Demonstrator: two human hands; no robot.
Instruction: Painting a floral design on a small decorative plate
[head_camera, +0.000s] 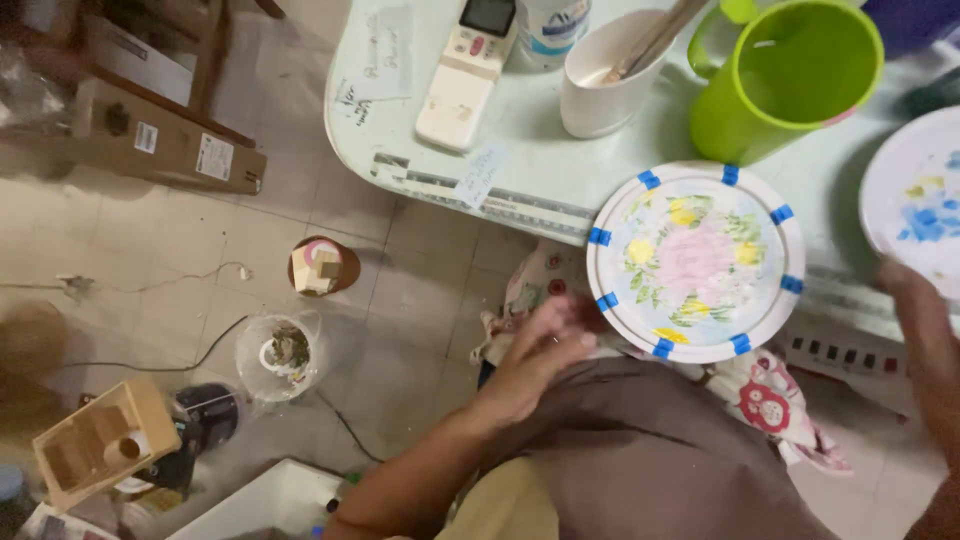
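pale green table over tiled floor. left hand blurred, fingers loosely open, touching near rim of round white plate painted with pink and yellow flowers, blue tape tabs, plate at table edge. right hand partly seen, grip unclear. lime green plastic mug behind.

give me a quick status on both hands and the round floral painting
Left hand open, blurred, at floral cloth beside round painting. Right hand empty, near paint palette. Painting untouched on table edge.

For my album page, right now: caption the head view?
Left hand touching a taped round flower painting beside a green cup.
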